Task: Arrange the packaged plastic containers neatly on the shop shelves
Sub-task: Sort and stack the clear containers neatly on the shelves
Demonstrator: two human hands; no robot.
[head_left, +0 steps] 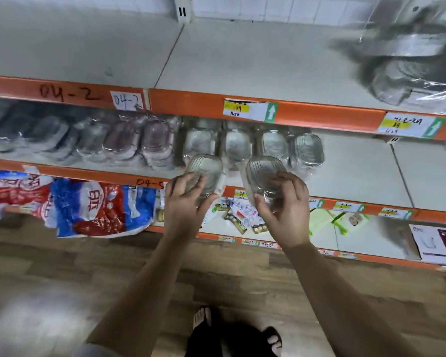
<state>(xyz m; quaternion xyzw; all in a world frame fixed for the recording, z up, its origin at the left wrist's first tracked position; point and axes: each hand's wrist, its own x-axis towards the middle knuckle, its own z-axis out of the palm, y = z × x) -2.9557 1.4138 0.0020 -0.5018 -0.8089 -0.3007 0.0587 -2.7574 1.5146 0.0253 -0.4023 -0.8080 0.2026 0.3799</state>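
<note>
While your left hand [184, 202] curls its fingers round the left pack [206, 170] and your right hand [285, 210] pinches the right pack [264, 175], both just before the shelf [358, 173], set them upright at the right end of the row [252, 144], edges level, gripping lightly.

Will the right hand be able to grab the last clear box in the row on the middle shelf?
Probably not right now: the right hand is full, gripping a wrapped box. The last box sits just behind it with nothing in between.
</note>
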